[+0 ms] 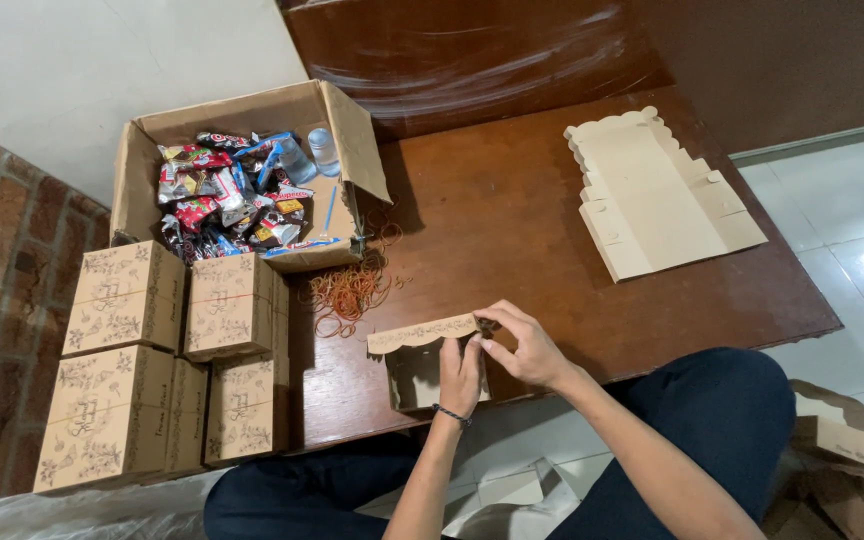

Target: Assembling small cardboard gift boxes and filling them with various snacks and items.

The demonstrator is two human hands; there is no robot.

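Head view: folding step underway on small kraft box [430, 358] at near edge of brown table [512, 220]. Left hand [460, 375] pinches box wall, right hand [520, 345] pinches scalloped lid flap end. Next move likely needs tab tucked in squarely. Box half-formed, printed floral trim, open-topped.

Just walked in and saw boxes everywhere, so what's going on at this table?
A seated person is folding a small printed cardboard box at the table's near edge. The left hand is pressed against its front, the right hand pinches its scalloped flap. Finished boxes are stacked at left, beside an open carton of snacks, loose rubber bands and flat blanks.
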